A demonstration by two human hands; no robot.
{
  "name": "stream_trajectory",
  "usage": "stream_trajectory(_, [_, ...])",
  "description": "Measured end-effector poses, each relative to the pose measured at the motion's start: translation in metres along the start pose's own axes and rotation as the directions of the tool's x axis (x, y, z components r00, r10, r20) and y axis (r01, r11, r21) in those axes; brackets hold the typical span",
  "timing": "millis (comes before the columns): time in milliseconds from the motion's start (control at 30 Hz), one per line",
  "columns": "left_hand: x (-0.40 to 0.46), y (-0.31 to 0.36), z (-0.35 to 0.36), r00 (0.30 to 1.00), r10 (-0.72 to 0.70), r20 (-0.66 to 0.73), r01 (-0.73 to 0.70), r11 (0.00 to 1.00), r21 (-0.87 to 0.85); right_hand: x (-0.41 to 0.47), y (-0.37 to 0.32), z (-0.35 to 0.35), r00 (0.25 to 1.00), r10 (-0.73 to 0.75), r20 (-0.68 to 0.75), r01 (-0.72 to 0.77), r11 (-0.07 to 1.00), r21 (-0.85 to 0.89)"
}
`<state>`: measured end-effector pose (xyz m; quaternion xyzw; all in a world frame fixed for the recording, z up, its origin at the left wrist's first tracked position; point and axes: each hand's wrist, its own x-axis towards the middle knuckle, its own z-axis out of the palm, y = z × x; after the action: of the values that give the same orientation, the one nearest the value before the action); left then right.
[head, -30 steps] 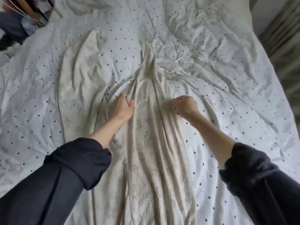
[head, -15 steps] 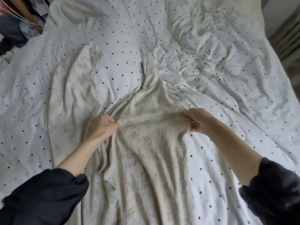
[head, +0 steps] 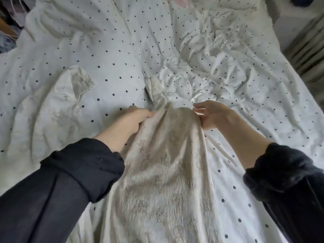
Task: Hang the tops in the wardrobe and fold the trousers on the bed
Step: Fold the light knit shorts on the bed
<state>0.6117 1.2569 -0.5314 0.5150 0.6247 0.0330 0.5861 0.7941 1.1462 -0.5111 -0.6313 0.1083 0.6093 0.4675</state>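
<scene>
Cream embroidered trousers point(head: 168, 181) lie on the bed point(head: 108, 55), which has a white cover with black dots. One leg point(head: 57, 109) spreads flat to the left. The other leg runs down the middle toward me and is lifted into a hump between my hands. My left hand point(head: 135, 120) grips that leg's left edge. My right hand point(head: 210, 114) pinches its right edge, the thumb above the cloth. The far tip of this leg point(head: 156, 92) still rests on the cover.
The cover is heavily creased at the right and back. A pink item point(head: 178, 0) shows at the top edge. Clutter point(head: 8, 32) sits off the bed's left corner, and curtains point(head: 308, 46) hang at the right.
Both hands have pulled the middle trouser leg toward me and raised it off the cover. The hands, spread apart half a second ago, are closer together and higher.
</scene>
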Motion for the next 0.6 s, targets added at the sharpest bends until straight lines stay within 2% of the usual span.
stream_trajectory(133, [0.024, 0.024, -0.005, 0.997, 0.051, 0.055, -0.038, 0.975, -0.219, 0.009, -0.036, 0.001, 0.996, -0.055, -0.072, 0.061, 0.995, 0.084])
stream_trajectory(200, [0.027, 0.033, -0.006, 0.988, 0.111, 0.104, -0.08, 0.959, -0.271, 0.01, -0.052, 0.003, 0.993, -0.083, -0.086, 0.094, 0.988, 0.123])
stream_trajectory(267, [0.028, 0.042, -0.008, 0.976, 0.182, 0.121, -0.145, 0.954, -0.261, 0.009, -0.066, 0.004, 0.985, -0.141, -0.097, 0.154, 0.979, 0.137])
stream_trajectory(367, [0.029, 0.061, -0.01, 0.952, 0.278, 0.128, -0.245, 0.942, -0.23, 0.009, -0.088, 0.007, 0.943, -0.319, -0.095, 0.33, 0.933, 0.143])
stream_trajectory(467, [0.029, 0.084, -0.012, 0.926, 0.376, 0.029, -0.363, 0.909, -0.205, 0.01, -0.107, 0.012, 0.863, -0.473, -0.179, 0.502, 0.844, 0.189])
stream_trajectory(533, [0.029, 0.092, -0.013, 0.901, 0.434, -0.011, -0.429, 0.888, -0.167, 0.009, -0.108, 0.014, 0.815, -0.531, -0.23, 0.563, 0.82, 0.103])
stream_trajectory(600, [0.034, 0.089, -0.013, 0.882, 0.468, 0.049, -0.469, 0.883, 0.016, 0.013, -0.099, 0.009, 0.766, -0.588, -0.258, 0.564, 0.808, -0.169])
